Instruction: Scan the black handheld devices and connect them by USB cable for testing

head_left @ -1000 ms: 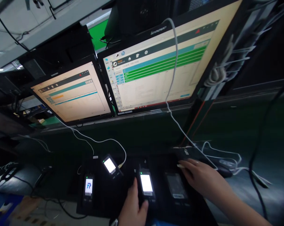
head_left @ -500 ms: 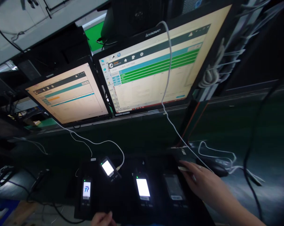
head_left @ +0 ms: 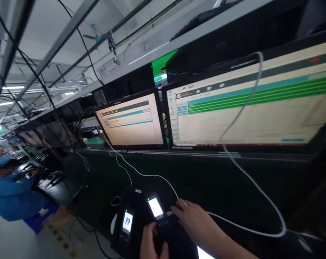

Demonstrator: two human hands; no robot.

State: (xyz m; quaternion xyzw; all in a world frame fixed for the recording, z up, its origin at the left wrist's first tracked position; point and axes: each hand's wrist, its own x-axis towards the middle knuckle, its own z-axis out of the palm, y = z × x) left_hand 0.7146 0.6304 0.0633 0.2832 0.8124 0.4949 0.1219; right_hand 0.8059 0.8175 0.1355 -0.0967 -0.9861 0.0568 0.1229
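Note:
A black handheld device with a glowing white screen and a green light lies tilted on the dark mat. My left hand curls around its lower end, fingertips on the casing. At the device's right side my right hand is closed, fingers at a pale cable plug. One white cable runs down from the left monitor to these fingers; another white cable trails from the hand to the right. To the left lies a second handheld device showing a blue logo.
Two monitors, a left one and a right one, stand behind the mat. Part of another lit screen shows below my right forearm. A person in blue sits farther left. Black cables hang at the bench's left edge.
My right hand has moved left, from beside the dark-screened device to the tilted one. My left hand has come up to that device. The view has swung left.

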